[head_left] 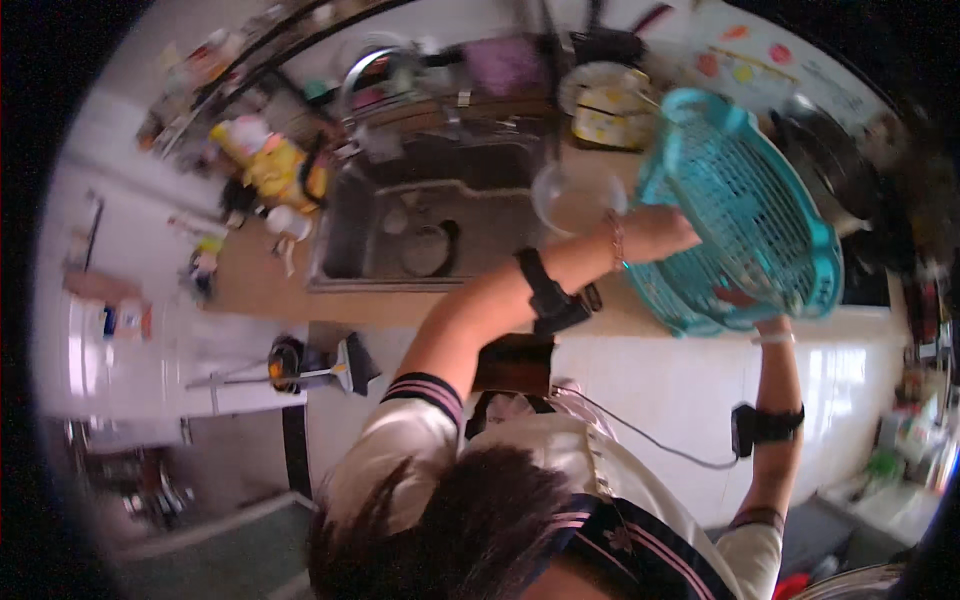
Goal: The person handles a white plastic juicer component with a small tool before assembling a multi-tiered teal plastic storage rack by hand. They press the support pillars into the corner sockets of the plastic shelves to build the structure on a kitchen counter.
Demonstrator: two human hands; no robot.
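The teal basket is tilted above the right part of the desk, between my two hands. My left hand is at its left side, with the fingers bent inward; they are blurred, so I cannot tell whether they grip or only touch. My right hand is at the lower rim, and the basket covers most of its fingers, so I cannot tell how they are closed.

The basket blocks my view of the desk beneath it and of part of the dark pan, which is behind on the right. Just beside the left forearm there is a translucent bowl, near the right edge of the sink. A patterned yellow-and-white box stands behind this bowl. The forearm itself passes in front of the sink's lower right corner. Inside the sink I see a round vessel, and the curved tap rises behind. On the left side, a yellow bag and a white bottle are close together.
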